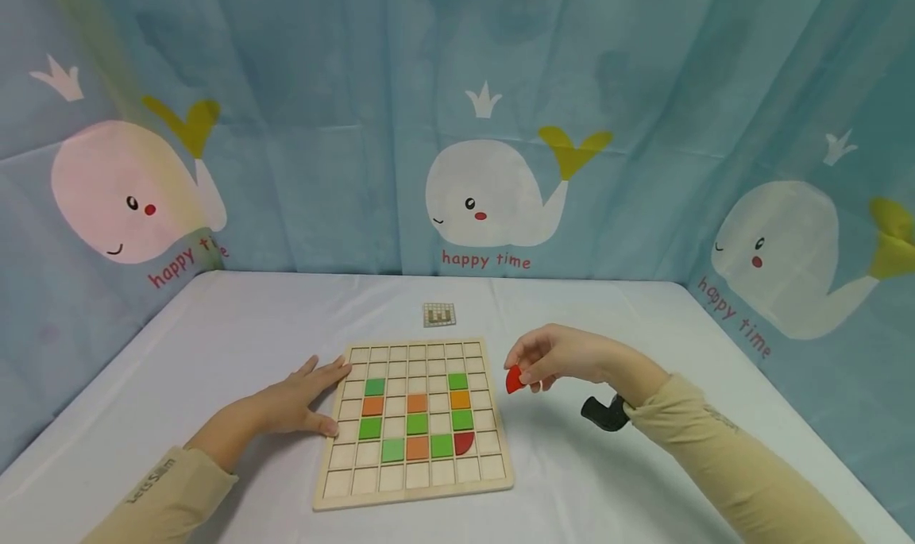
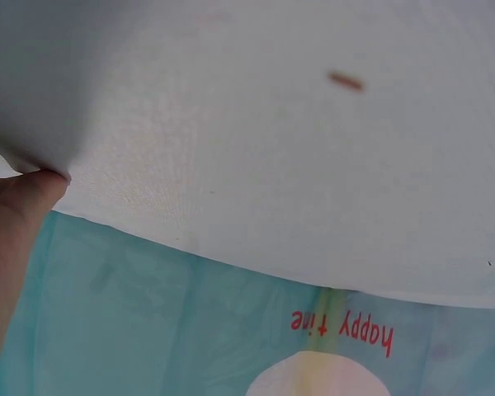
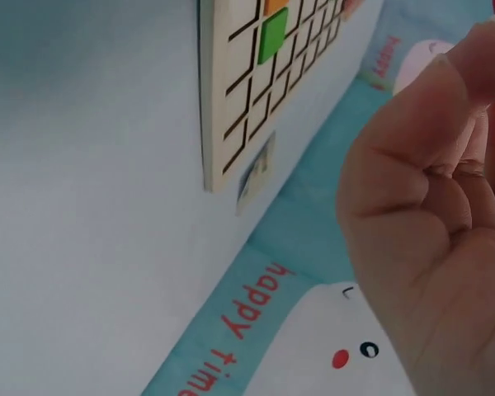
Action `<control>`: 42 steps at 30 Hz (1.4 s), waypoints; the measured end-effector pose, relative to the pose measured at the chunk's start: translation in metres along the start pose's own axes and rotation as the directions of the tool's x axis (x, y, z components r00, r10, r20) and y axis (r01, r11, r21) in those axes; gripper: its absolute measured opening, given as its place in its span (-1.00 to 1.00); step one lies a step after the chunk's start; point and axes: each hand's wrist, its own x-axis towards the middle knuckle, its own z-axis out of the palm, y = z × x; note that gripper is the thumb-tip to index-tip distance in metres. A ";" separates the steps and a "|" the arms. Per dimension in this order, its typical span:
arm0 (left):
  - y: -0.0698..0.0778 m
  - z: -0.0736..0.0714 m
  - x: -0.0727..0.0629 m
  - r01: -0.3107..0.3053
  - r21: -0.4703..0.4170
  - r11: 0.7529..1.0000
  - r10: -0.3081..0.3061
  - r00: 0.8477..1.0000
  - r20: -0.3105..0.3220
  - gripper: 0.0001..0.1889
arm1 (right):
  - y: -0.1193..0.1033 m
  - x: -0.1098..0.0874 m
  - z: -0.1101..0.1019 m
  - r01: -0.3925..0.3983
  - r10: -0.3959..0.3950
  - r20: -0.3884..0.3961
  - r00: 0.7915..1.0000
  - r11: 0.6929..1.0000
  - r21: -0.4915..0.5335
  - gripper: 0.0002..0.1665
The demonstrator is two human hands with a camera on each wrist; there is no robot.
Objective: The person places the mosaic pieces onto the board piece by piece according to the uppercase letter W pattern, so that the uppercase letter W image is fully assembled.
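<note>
A wooden grid board [image 1: 333,480] lies on the table, with several green and orange square tiles in its cells. One red quarter-round tile [image 1: 464,443] sits in the lower right of that pattern. Another red piece with a curved edge [image 1: 514,380] is pinched between the thumb and fingers of my right hand [image 1: 565,355], raised just right of the board. In the right wrist view only a bit of this piece shows at the edge. My left hand [image 1: 293,401] rests at the board's left edge, fingers spread and touching the frame.
Behind the board lies a small card [image 1: 439,314] with a printed grid pattern. White cloth [image 1: 593,480] covers the table. A blue curtain [image 1: 322,171] with whale prints stands around the back and sides. A black device [image 1: 604,413] sits at my right wrist.
</note>
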 end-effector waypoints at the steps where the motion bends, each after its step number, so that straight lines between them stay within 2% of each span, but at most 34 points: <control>1: 0.000 0.000 0.000 -0.001 0.003 1.000 0.001 1.000 0.000 0.12 | -0.001 0.002 0.001 0.001 -0.001 0.000 1.000 1.000 -0.009 -0.79; 11: 0.000 0.000 0.000 0.003 0.012 1.000 -0.003 1.000 0.002 0.12 | -0.010 0.016 0.020 0.051 -0.054 -0.035 0.998 0.997 -0.063 -0.84; 17: 0.001 -0.002 0.000 0.009 0.011 1.000 -0.009 1.000 0.006 0.12 | -0.013 0.027 0.036 0.052 -0.056 -0.057 0.997 0.996 -0.066 -0.85; 31: 0.002 0.000 0.000 0.003 0.007 1.000 -0.003 1.000 0.001 0.11 | -0.013 0.054 0.078 0.050 -0.050 -0.088 0.995 0.999 -0.005 -0.90; 39: 0.001 -0.001 -0.001 -0.043 0.021 0.999 0.043 0.999 -0.011 0.09 | -0.018 0.061 0.092 0.083 -0.080 -0.100 0.992 0.996 0.026 -0.85; 42: 0.001 -0.001 -0.001 -0.036 0.027 0.999 0.037 0.999 -0.010 0.09 | -0.018 0.065 0.096 0.090 -0.088 -0.104 0.991 0.996 0.014 -0.83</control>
